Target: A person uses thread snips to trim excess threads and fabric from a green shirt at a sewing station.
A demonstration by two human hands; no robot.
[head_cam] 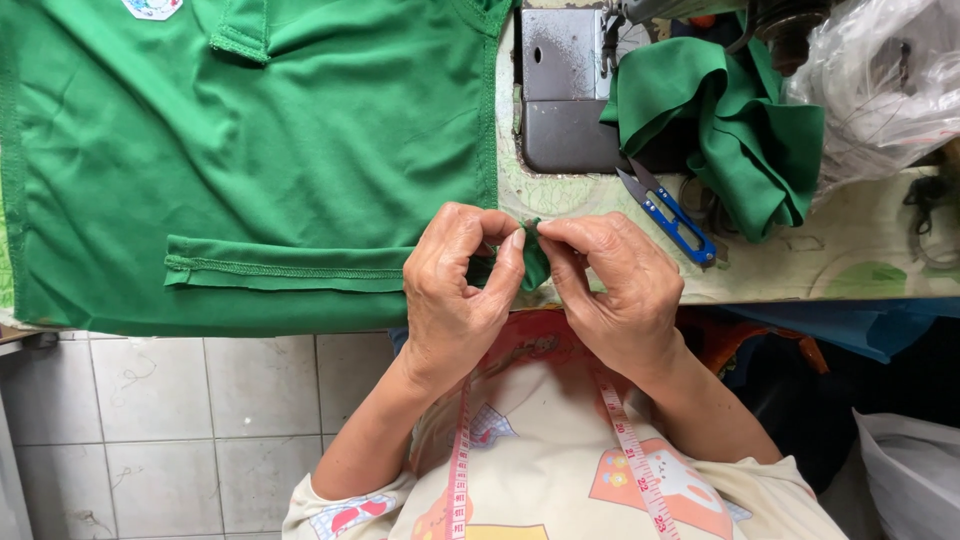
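A small fold of green fabric (533, 258) is pinched between the fingertips of the left hand (455, 290) and right hand (615, 290) at the table's (850, 260) edge. Blue thread snips (672, 216) are lying just beside the right hand.

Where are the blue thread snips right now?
The blue thread snips lie on the sewing table, just right of the right hand, below the bunched green fabric.

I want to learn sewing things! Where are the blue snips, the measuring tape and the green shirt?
Blue-handled metal thread snips (680, 222): head view, on the blue handle.
Pink-and-white measuring tape (633, 458): head view, on the right-hand strand.
Green fabric shirt (300, 150): head view, on the flat body cloth.
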